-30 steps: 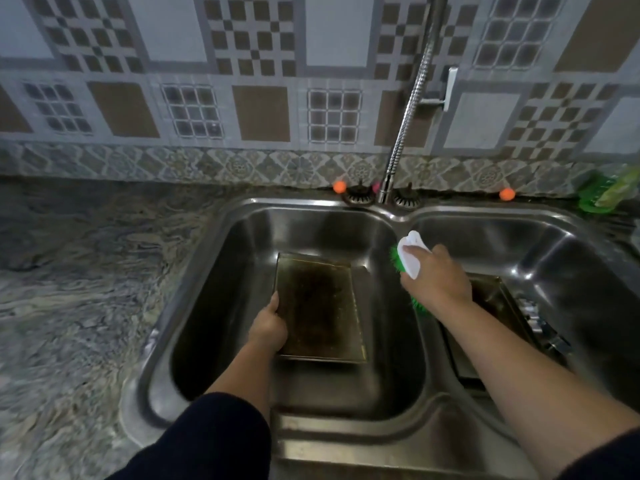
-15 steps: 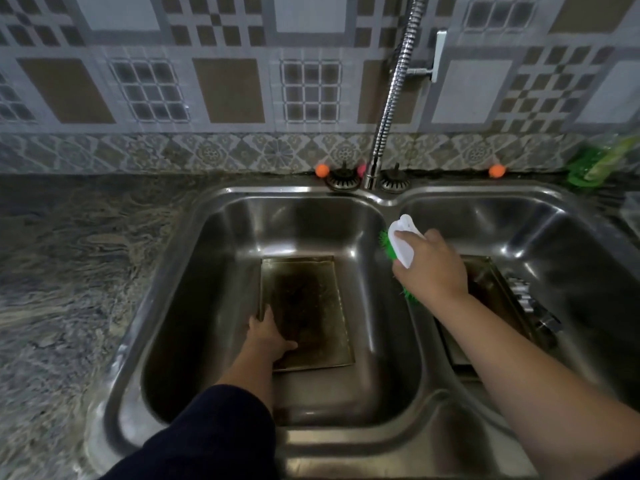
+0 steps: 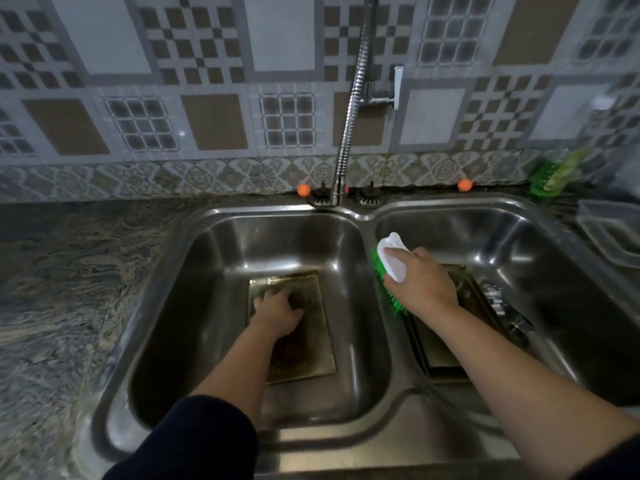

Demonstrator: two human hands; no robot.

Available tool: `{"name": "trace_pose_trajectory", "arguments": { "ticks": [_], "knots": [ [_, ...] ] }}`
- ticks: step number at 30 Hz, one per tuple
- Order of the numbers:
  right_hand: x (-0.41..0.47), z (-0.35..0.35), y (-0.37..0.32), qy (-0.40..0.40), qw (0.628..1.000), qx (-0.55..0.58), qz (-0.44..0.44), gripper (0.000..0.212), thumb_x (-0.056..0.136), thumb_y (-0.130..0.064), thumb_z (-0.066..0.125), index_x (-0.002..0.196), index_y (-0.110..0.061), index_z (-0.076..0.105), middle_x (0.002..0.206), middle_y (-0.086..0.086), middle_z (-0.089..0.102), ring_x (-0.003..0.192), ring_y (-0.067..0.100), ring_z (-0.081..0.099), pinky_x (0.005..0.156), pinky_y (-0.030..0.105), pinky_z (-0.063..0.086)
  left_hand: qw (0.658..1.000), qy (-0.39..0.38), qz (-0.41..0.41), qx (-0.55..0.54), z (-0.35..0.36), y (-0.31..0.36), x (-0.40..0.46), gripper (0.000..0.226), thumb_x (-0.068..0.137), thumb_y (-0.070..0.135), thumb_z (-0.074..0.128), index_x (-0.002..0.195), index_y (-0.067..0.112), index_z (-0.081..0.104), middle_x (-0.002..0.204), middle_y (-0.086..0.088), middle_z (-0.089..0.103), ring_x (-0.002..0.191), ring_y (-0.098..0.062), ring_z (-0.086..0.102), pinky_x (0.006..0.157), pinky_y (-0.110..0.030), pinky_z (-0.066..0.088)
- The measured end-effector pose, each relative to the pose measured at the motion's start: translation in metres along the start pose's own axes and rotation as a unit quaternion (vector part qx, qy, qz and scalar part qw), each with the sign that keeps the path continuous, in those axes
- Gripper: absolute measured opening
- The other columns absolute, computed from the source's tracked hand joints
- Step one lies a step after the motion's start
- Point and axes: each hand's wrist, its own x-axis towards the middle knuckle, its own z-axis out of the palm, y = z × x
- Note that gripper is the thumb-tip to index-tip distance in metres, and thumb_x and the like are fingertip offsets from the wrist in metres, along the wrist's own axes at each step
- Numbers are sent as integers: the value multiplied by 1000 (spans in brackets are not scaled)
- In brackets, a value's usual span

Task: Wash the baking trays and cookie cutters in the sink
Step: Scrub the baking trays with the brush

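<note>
Across the top of my view runs a patterned tile wall [image 3: 214, 123]. At upper centre I see a coiled metal faucet [image 3: 353, 109] with its lever [image 3: 397, 87] just to the right. Two orange balls [image 3: 303, 190] [image 3: 464, 185] sit along the wall's foot, one on each side of the faucet. A marbled counter [image 3: 69, 271] fills the left. At far right I see a green holder [image 3: 550, 178] and a clear plastic container [image 3: 613, 233].

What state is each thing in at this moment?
Left baking tray: flat on the left basin floor, grimy.
Left hand: resting on that tray.
Scrub brush: held above the divider, bristles facing left.
Right hand: gripping the brush.
Right baking tray: in the right basin.
Faucet: no water visible.
</note>
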Motion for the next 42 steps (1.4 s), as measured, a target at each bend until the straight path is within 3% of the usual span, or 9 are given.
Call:
{"name": "trace_pose_trajectory", "arguments": {
  "ticks": [7, 10, 16, 20, 24, 28, 33, 37, 42],
  "knots": [
    [-2, -47, 66, -6, 999, 3, 38, 51, 87, -35, 57, 136, -41, 45, 124, 5, 47, 108, 29, 54, 84, 37, 50, 964, 177, 197, -5, 6, 135, -11, 37, 91, 18, 52, 127, 17, 59, 128, -9, 58, 121, -30, 46, 101, -31, 29],
    [3, -67, 101, -4, 999, -7, 42, 50, 87, -36, 57, 136, -41, 45, 128, 5, 47, 112, 30, 53, 88, 37, 48, 954, 196, 222, -54, 24, 189, -22, 35, 90, 11, 52, 123, 13, 63, 124, -12, 58, 116, -31, 51, 103, -31, 37],
    [36, -121, 175, 15, 999, -33, 39, 51, 86, -39, 57, 136, -41, 46, 138, 7, 47, 123, 30, 49, 95, 36, 42, 995, 33, 85, -42, 105, 221, 4, 33, 86, 22, 54, 117, 19, 61, 120, -9, 60, 111, -27, 58, 96, -38, 49],
    [64, -164, 229, 51, 996, -44, 52, 53, 87, -42, 58, 138, -40, 46, 136, 11, 49, 121, 33, 50, 94, 38, 43, 998, -29, -41, -36, 147, 221, 0, 51, 88, 11, 53, 137, 7, 42, 136, -19, 46, 124, -32, 45, 102, -39, 40],
    [90, -186, 277, 64, 992, -58, 93, 52, 90, -44, 55, 140, -38, 43, 132, 15, 46, 118, 37, 50, 93, 40, 43, 994, -25, -98, -32, 175, 219, 1, 69, 91, 11, 45, 152, 23, 15, 141, -18, 40, 128, -33, 43, 107, -43, 37],
    [110, -187, 311, 80, 983, -80, 145, 50, 91, -45, 53, 139, -32, 44, 132, 18, 44, 117, 40, 49, 91, 44, 44, 994, 17, -108, -15, 184, 220, -1, 45, 95, 18, 43, 140, 20, 35, 118, -13, 53, 108, -27, 53, 94, -40, 45],
    [121, -178, 339, 50, 980, -98, 167, 45, 92, -39, 51, 134, -25, 48, 133, 18, 46, 116, 38, 51, 90, 43, 45, 989, 22, -147, 5, 177, 223, -1, 18, 90, 10, 56, 107, 13, 61, 110, -13, 62, 100, -28, 59, 82, -38, 50],
    [121, -159, 350, 24, 980, -108, 164, 42, 93, -33, 49, 134, -24, 49, 137, 19, 41, 120, 39, 47, 95, 44, 42, 989, 50, -139, 15, 177, 235, -2, 23, 89, 7, 55, 112, 9, 59, 102, -11, 61, 99, -27, 60, 76, -36, 48],
    [121, -155, 352, 14, 979, -121, 165, 40, 94, -34, 48, 133, -26, 48, 132, 19, 42, 113, 40, 50, 86, 44, 45, 991, 58, -120, -23, 175, 246, -4, 57, 89, 9, 54, 141, 6, 31, 121, -17, 58, 111, -32, 57, 86, -41, 49]
  ]
}}
